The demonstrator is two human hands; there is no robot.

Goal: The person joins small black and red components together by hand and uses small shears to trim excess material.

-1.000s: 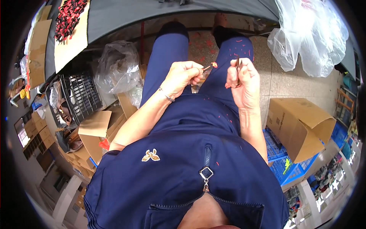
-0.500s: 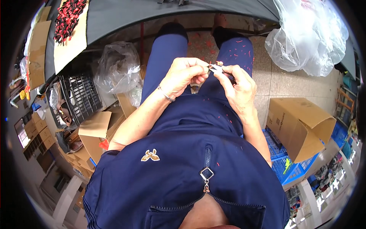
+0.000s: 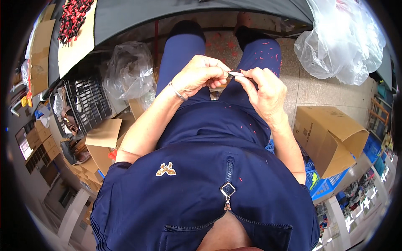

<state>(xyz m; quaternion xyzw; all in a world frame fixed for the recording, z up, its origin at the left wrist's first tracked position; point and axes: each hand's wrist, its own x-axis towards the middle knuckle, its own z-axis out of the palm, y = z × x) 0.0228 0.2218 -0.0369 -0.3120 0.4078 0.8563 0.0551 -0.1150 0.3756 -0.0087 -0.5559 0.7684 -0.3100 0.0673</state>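
Observation:
Above my lap, both hands work close together. My left hand [image 3: 199, 77] is closed in a pinch at its fingertips. The piece in that pinch is tiny and mostly hidden. My right hand [image 3: 266, 94] is wrapped round small thread snips [image 3: 237, 74], whose pale, pointed blades reach to the left fingertips. The blades look nearly closed. Short red thread bits [image 3: 268, 52] lie scattered over my dark blue trousers. On a cardboard sheet [image 3: 74, 62] at the far left sits a heap of small black and red pieces [image 3: 75, 21].
A dark-covered table [image 3: 176, 11] spans the far side. Clear plastic bags hang at right [image 3: 341, 50] and lie at left [image 3: 130, 69]. An open carton [image 3: 324, 134] rests on a blue crate [image 3: 331, 182] at right. At left are a black crate [image 3: 88, 100] and another carton [image 3: 102, 140].
The snips' blades have come closer together and lie flatter at my left fingertips. My right hand has shifted slightly right; my left hand has moved slightly away from me.

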